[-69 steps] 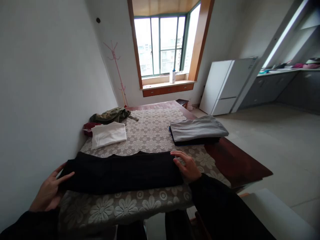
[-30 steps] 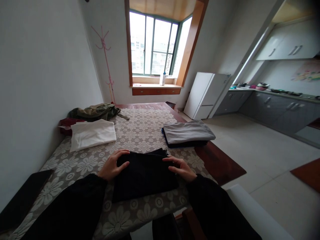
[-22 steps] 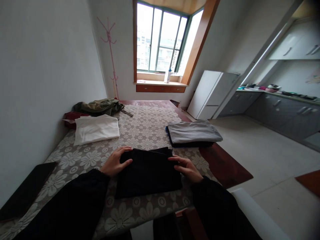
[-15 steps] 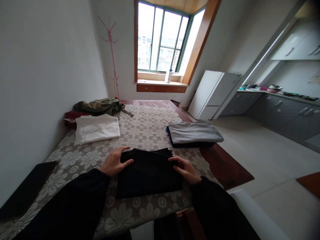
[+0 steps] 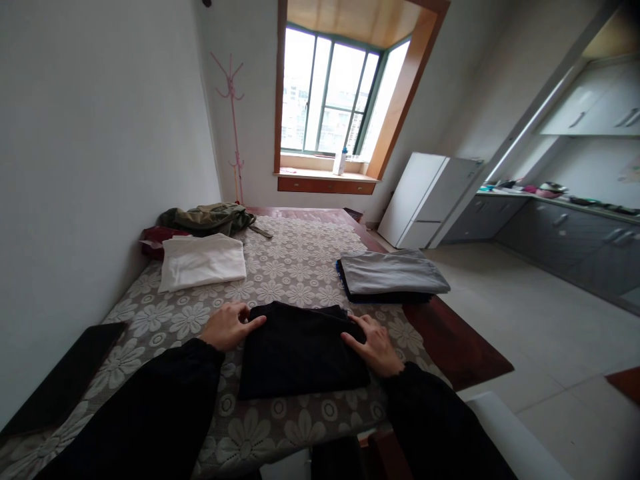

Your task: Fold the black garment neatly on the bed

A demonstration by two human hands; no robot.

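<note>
Lying between left hand [image 5: 227,326] and right hand [image 5: 376,345]: folded black garment [image 5: 301,349].

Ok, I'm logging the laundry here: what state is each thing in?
Black garment: folded, flat on the cloth.
Left hand: open, fingertips on the black garment's left edge.
Right hand: open, at its right edge.
White garment: folded.
Grey garment: folded, on top of a dark one.
Green garment: crumpled.
Fridge: shut.

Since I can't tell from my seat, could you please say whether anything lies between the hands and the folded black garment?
Nothing visible does: the left hand and right hand already rest against the sides of the folded black garment.
</note>
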